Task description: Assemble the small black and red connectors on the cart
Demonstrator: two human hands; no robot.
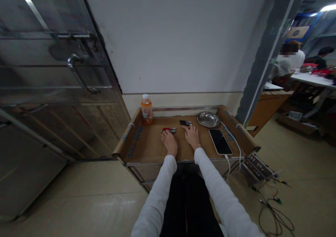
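Observation:
My left hand (170, 143) lies palm down on the cardboard-lined cart top (147, 149), fingers stretched forward. At its fingertips is a small tool with red handles and a metallic end (169, 129); its exact kind is too small to make out. To the right, my right hand (192, 137) rests with its fingers apart, just in front of a similar black-handled tool (185, 123). Those fingertips come close to the black tool, and whether they touch it I cannot tell. Neither hand is closed around anything.
An orange drink bottle (146, 109) stands at the back left. A round steel dish (208, 119) sits back right, behind a phone (220, 141) with a white cable (237, 144). A metal door (52, 72) is leftward; cables (275, 210) lie on the floor at right.

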